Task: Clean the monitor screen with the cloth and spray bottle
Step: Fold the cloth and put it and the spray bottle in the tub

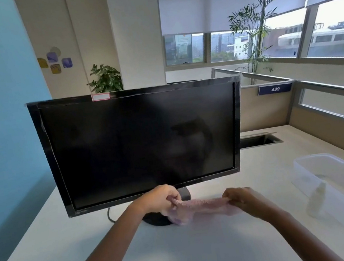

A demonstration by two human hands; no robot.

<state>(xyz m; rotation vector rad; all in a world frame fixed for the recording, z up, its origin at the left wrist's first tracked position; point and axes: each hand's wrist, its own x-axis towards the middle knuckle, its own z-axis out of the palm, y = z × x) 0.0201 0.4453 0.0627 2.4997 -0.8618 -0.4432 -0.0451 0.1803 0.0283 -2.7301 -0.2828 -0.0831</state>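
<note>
A black monitor [141, 141] with a dark screen stands on the white desk [50, 245], tilted slightly. Just in front of its round base, a pale pink cloth [201, 209] is stretched between both hands above the desk. My left hand [160, 198] pinches the cloth's left end. My right hand [244, 199] grips its right end. The cloth looks blurred. A whitish spray bottle [317, 200] lies inside the clear plastic bin [315, 160] on the right.
A black cable [110, 215] runs from the monitor base across the desk. A cable slot [259, 139] is cut into the desk behind the monitor on the right. Low partition walls [273, 108] border the desk at the back and right.
</note>
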